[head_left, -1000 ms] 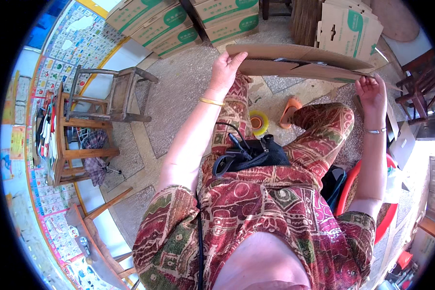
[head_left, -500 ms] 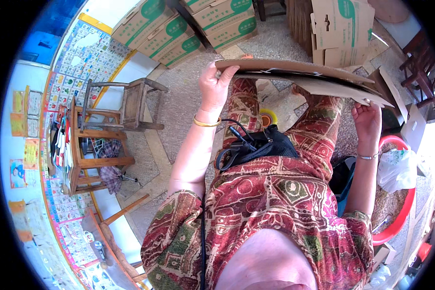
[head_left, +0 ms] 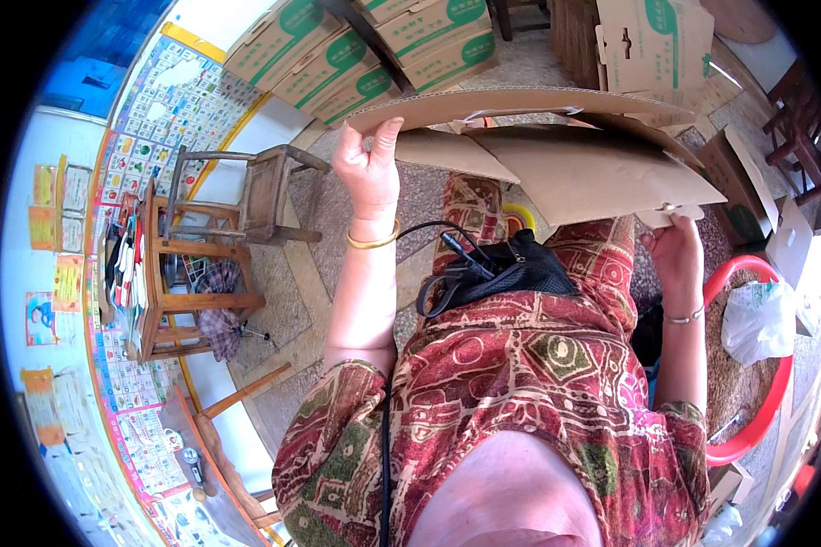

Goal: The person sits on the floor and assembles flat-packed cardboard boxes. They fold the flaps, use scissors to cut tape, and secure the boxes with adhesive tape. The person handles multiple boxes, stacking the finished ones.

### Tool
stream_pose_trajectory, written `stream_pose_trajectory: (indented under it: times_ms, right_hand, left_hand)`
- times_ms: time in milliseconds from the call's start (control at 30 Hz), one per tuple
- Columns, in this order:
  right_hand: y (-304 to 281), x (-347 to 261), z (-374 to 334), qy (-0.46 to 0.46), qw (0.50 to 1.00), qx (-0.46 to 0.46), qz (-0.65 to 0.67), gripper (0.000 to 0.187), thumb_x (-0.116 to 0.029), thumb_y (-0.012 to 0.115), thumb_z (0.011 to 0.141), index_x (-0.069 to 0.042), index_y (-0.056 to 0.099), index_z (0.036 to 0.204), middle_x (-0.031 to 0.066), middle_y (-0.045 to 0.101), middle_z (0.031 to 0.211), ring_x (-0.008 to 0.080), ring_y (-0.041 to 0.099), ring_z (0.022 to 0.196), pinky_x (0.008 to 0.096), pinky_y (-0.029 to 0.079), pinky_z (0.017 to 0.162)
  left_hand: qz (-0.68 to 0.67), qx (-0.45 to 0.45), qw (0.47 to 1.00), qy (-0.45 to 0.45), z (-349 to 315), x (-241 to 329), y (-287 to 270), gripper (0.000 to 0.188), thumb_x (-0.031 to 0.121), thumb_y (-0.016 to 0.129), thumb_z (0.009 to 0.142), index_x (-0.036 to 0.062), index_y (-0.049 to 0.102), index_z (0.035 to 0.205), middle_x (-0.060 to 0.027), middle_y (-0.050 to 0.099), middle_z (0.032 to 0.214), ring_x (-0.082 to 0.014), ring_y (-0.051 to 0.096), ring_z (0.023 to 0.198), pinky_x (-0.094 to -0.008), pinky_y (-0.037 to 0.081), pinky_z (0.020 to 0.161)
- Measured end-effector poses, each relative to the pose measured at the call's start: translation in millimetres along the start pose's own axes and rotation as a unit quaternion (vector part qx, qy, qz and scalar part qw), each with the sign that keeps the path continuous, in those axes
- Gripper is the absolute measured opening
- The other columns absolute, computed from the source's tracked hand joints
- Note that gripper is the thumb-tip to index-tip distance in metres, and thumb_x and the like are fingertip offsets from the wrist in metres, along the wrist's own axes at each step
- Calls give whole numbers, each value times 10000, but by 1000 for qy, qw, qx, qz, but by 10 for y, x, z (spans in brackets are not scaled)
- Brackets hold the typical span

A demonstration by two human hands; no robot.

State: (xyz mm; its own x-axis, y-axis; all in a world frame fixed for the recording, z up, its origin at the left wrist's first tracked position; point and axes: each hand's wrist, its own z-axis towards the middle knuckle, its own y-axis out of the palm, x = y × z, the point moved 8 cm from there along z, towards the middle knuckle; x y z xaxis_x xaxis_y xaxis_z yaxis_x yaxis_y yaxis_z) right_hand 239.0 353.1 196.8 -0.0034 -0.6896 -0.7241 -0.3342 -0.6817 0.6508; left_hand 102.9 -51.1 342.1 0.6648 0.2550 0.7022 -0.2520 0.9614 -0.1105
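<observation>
A brown cardboard box (head_left: 593,173), partly unfolded, is held up over my knees between both hands. My left hand (head_left: 369,173) pinches its far panel at the left end, thumb on the near side and fingers curled behind. At the lower right, my right hand (head_left: 678,251) grips a small flap at the edge of the near panel. The two panels stand apart, with a gap between them. A black mesh pouch (head_left: 511,269) with a cable lies on my lap, and part of a yellow ring (head_left: 520,217) shows on the floor beyond it.
Printed cartons (head_left: 337,64) are stacked at the back, with flat cardboard (head_left: 657,55) to their right. A wooden chair (head_left: 266,196) stands at the left. On the right are a red tub (head_left: 743,447) with a white plastic bag (head_left: 757,321) and an open carton (head_left: 739,182).
My left hand has moved left and nearer with its edge of the box. The cardboard has spread open, its panels parting, while my right hand has come slightly down and left.
</observation>
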Motion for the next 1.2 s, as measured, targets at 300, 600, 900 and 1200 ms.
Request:
stream_pose_trajectory:
  times_ms: [300, 600, 900, 1200]
  right_hand:
    - [-61, 206, -34, 35, 999, -2, -40, 278, -223, 459, 890, -80, 505, 1124, 64, 604, 1059, 175, 608, 881, 301, 493, 609]
    - [-251, 459, -3, 108, 991, 44, -71, 300, -255, 450, 900, -55, 521, 1112, 61, 631, 984, 152, 621, 811, 286, 493, 567]
    - [-252, -824, -107, -142, 662, 85, -731, 271, -268, 656, 864, -1, 653, 820, 54, 594, 597, 150, 572, 532, 273, 444, 520]
    - [1914, -857, -740, -354, 678, -258, -591, 314, -74, 728, 681, -16, 621, 970, 129, 601, 1027, 255, 578, 1009, 323, 474, 841]
  left_hand:
    - [34, 4, 994, 103, 30, 559, 26, 232, 201, 755, 759, 39, 617, 851, -57, 609, 818, -177, 575, 753, -267, 449, 699]
    - [75, -95, 938, 325, -274, 1306, 237, 147, 218, 713, 728, 111, 668, 818, -8, 604, 779, -174, 553, 724, -289, 442, 646]
    - [32, -168, 926, 337, -462, 1465, 474, 185, 110, 746, 628, 102, 672, 798, -1, 604, 785, -170, 570, 668, -268, 459, 559]
    - [-2, -212, 935, 285, -473, 1488, 623, 196, 137, 750, 633, 88, 655, 797, -19, 589, 779, -178, 572, 623, -273, 456, 551]
